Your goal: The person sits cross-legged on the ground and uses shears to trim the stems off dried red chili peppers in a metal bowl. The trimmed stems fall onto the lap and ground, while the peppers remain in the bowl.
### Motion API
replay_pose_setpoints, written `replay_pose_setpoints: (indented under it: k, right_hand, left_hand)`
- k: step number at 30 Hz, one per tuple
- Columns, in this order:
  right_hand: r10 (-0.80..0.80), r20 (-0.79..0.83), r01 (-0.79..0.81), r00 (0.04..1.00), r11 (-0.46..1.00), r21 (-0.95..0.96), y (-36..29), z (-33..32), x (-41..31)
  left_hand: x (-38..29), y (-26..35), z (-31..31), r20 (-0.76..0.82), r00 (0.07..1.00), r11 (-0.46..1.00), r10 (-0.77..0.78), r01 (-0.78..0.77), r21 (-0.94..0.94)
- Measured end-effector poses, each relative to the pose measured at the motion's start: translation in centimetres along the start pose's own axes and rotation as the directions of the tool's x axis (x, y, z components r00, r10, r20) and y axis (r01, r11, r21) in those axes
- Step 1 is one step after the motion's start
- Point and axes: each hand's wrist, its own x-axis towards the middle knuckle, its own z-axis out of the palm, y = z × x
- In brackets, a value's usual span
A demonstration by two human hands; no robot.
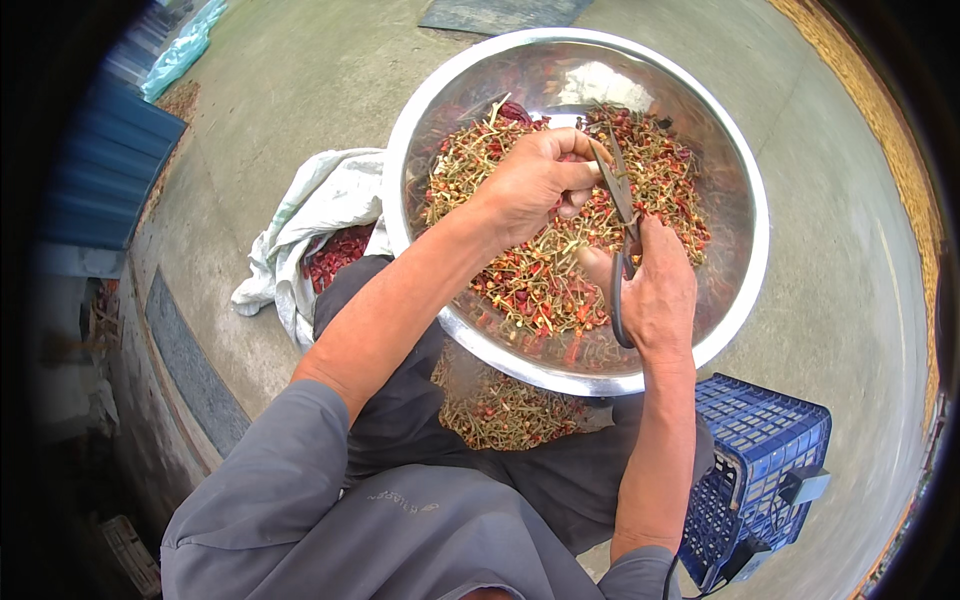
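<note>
My right hand (666, 289) holds a pair of scissors (621, 196) by its dark handles, blades parted and pointing away from me. Beside the blades, the fingertips of my left hand (536, 176) are pinched together. Bits of red dried chili (559, 202) show between those fingers; most of what they hold is hidden. Both hands are above a wide, shiny metal basin (397, 150). Inside it lies a broad heap of pale chili stems and red chili pieces (540, 300). A darker whole dried chili (514, 112) rests near the heap's far edge.
Left of the basin, a white woven sack (330, 187) holds dried red chilies (341, 255). More stem scraps (510, 420) lie between my legs. At right stands a blue plastic crate (765, 427) with small dark boxes and a cable on it. Blue ridged panelling (112, 165) is far left.
</note>
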Motion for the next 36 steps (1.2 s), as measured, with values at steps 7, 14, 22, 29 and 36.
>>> replay_pose_setpoints:
  k: [7,14,22,29,36]
  right_hand:
    - [0.012,0.006,-0.013,1.000,1.000,0.016,-0.4,-0.3,0.0]
    - [0.031,0.035,-0.032,0.999,0.998,0.051,-0.8,-0.7,0.0]
    - [0.026,0.044,-0.030,0.999,0.995,0.095,-0.9,-0.5,0.0]
    - [0.016,0.015,-0.017,1.000,0.999,0.048,-1.1,-0.2,-0.2]
    - [-0.056,-0.067,0.052,0.996,0.997,-0.057,-0.6,0.5,-0.8]
  left_hand:
    - [0.0,0.1,-0.6,0.056,0.998,1.000,0.004,-0.003,-0.016]
    - [-0.1,0.1,-0.5,0.028,0.999,0.999,0.024,-0.025,0.025]
    - [-0.2,0.3,-0.4,-0.006,0.996,0.989,0.085,-0.083,0.125]
    - [-0.1,0.5,-0.3,-0.010,0.996,0.983,0.093,-0.090,0.159]
    - [-0.1,0.2,-0.4,-0.016,0.997,0.980,0.077,-0.073,0.186]
